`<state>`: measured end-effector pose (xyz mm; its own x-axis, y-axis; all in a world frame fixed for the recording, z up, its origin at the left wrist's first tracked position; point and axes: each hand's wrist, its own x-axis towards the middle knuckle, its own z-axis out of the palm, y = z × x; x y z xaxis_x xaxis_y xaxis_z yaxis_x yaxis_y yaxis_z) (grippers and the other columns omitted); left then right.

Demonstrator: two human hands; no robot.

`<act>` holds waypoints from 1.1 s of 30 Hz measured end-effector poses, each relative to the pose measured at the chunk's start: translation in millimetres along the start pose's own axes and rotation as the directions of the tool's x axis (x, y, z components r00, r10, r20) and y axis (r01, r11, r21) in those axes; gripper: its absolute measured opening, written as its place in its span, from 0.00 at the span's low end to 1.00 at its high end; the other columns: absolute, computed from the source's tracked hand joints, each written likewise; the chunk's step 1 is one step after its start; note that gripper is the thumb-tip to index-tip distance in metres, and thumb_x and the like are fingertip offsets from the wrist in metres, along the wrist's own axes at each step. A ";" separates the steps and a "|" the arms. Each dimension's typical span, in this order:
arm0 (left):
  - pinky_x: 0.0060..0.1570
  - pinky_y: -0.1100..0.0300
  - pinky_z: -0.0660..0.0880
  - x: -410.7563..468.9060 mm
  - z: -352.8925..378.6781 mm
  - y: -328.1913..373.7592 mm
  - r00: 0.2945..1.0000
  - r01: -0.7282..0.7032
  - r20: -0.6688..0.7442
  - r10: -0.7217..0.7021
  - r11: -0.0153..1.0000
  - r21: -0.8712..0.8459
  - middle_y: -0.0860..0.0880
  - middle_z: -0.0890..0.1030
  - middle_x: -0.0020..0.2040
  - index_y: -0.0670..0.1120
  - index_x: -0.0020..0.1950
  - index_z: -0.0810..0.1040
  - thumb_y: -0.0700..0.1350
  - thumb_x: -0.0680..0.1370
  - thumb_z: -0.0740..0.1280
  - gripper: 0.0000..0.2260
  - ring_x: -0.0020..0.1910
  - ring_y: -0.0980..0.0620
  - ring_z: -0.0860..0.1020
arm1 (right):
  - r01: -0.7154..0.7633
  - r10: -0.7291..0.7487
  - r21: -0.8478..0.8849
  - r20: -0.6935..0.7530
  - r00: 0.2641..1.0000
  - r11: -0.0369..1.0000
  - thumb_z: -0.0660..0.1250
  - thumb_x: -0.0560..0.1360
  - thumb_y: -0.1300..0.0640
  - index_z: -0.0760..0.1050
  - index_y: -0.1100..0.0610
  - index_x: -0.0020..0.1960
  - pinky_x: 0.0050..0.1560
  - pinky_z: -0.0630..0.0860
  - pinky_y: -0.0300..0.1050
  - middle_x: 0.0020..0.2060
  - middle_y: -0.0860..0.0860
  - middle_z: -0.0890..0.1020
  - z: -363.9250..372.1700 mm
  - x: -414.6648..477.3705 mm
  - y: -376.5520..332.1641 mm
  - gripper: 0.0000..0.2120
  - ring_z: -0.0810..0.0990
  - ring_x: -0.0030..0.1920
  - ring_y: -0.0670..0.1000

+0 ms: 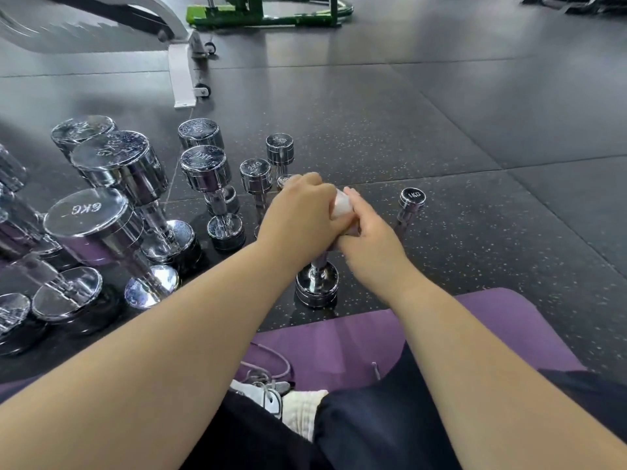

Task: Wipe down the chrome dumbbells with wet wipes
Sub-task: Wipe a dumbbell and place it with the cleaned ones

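Observation:
A small chrome dumbbell [317,283] stands on end on the black rubber floor in front of me. My left hand [298,215] grips its upper end from the left, hiding the top head. My right hand [368,244] holds a white wet wipe [341,205] against the top and the handle. Both hands touch each other there. Several more chrome dumbbells stand upright to the left, among them one marked 6KG [91,225] and one marked 2KG [256,176]. A 1KG dumbbell [409,206] stands to the right.
A purple mat [339,337] lies under my crossed legs and white shoe. A weight bench frame [183,66] with wheels stands at the back left, and a green machine base [264,13] behind it. Speckled black floor tiles stretch to the right.

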<state>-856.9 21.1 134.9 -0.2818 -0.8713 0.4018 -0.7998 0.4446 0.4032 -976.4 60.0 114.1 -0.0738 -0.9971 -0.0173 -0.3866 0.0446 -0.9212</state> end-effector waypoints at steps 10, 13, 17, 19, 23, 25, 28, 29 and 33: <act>0.66 0.52 0.65 -6.3 7.8 -5.5 0.976 -0.204 0.110 0.186 0.961 0.184 0.40 0.77 0.65 0.39 0.62 0.78 0.42 0.80 0.55 0.17 0.65 0.42 0.75 | -0.236 0.274 0.662 0.048 0.961 0.712 0.56 0.80 0.66 0.74 0.57 0.68 0.52 0.76 0.47 0.47 0.48 0.82 -6.9 28.0 7.1 0.19 0.79 0.45 0.45; 0.75 0.44 0.50 7.1 20.5 11.3 0.942 -0.205 0.311 0.129 0.952 0.226 0.45 0.65 0.76 0.47 0.72 0.69 0.48 0.84 0.47 0.20 0.77 0.46 0.60 | -0.316 0.337 0.761 0.135 0.932 0.567 0.58 0.80 0.60 0.80 0.59 0.58 0.41 0.75 0.44 0.45 0.54 0.83 -0.1 32.6 13.5 0.13 0.79 0.42 0.51; 0.76 0.44 0.50 20.4 13.5 -2.0 0.942 0.070 0.310 -0.129 0.978 0.194 0.45 0.61 0.77 0.46 0.74 0.65 0.45 0.84 0.49 0.19 0.78 0.47 0.55 | -0.375 0.364 0.846 0.235 0.901 0.380 0.53 0.84 0.51 0.77 0.60 0.59 0.37 0.75 0.42 0.45 0.53 0.81 -6.8 34.1 18.1 0.17 0.77 0.38 0.50; 0.77 0.51 0.46 2.7 4.9 -10.0 0.956 0.077 0.280 -0.092 0.995 0.063 0.47 0.56 0.80 0.47 0.78 0.59 0.44 0.85 0.49 0.21 0.79 0.49 0.49 | -0.393 0.361 0.844 0.260 0.896 0.366 0.51 0.85 0.49 0.75 0.60 0.63 0.41 0.76 0.43 0.50 0.53 0.81 -7.5 35.9 20.6 0.20 0.77 0.40 0.50; 0.76 0.48 0.38 -20.9 4.1 4.6 0.929 -0.123 0.365 0.056 0.979 0.162 0.52 0.49 0.81 0.50 0.80 0.53 0.50 0.84 0.46 0.23 0.79 0.55 0.45 | -0.386 0.348 0.808 0.241 0.906 0.445 0.50 0.85 0.48 0.78 0.56 0.55 0.43 0.77 0.42 0.44 0.50 0.83 -2.9 38.2 21.4 0.20 0.80 0.42 0.48; 0.75 0.42 0.36 2.9 10.9 9.9 0.926 -0.079 0.376 -0.036 0.955 0.286 0.50 0.48 0.81 0.49 0.80 0.51 0.56 0.84 0.41 0.26 0.79 0.54 0.46 | -0.380 0.332 0.811 0.245 0.911 0.445 0.49 0.85 0.48 0.79 0.56 0.51 0.40 0.77 0.40 0.40 0.50 0.83 -1.0 36.6 20.7 0.21 0.80 0.38 0.47; 0.75 0.42 0.41 24.8 13.0 -1.2 0.884 0.123 0.413 -0.221 0.960 0.251 0.47 0.46 0.81 0.46 0.81 0.48 0.54 0.84 0.44 0.26 0.80 0.48 0.45 | -0.367 0.321 0.824 0.240 0.916 0.432 0.48 0.85 0.45 0.78 0.57 0.57 0.40 0.73 0.40 0.41 0.51 0.81 1.8 35.3 22.5 0.23 0.75 0.37 0.48; 0.76 0.44 0.43 19.5 11.6 -8.5 0.892 0.122 0.407 -0.199 0.971 0.207 0.46 0.46 0.81 0.45 0.81 0.49 0.52 0.84 0.44 0.25 0.80 0.47 0.44 | -0.364 0.311 0.821 0.240 0.919 0.440 0.48 0.85 0.45 0.78 0.58 0.60 0.40 0.72 0.41 0.42 0.52 0.81 2.2 36.1 23.0 0.24 0.75 0.37 0.48; 0.75 0.55 0.41 -25.8 7.3 -16.5 0.933 -0.282 0.292 0.209 0.931 0.232 0.49 0.54 0.80 0.47 0.80 0.56 0.54 0.81 0.42 0.27 0.79 0.52 0.48 | -0.358 0.323 0.796 0.217 0.921 0.488 0.48 0.85 0.44 0.78 0.57 0.60 0.41 0.75 0.41 0.42 0.50 0.83 3.2 38.2 24.4 0.25 0.78 0.38 0.47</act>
<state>-840.3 34.7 111.9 -0.5852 -0.7807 0.2193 -0.7884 0.6110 0.0714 -985.7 22.9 89.8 0.0066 -0.9177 -0.3973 0.5694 0.3300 -0.7529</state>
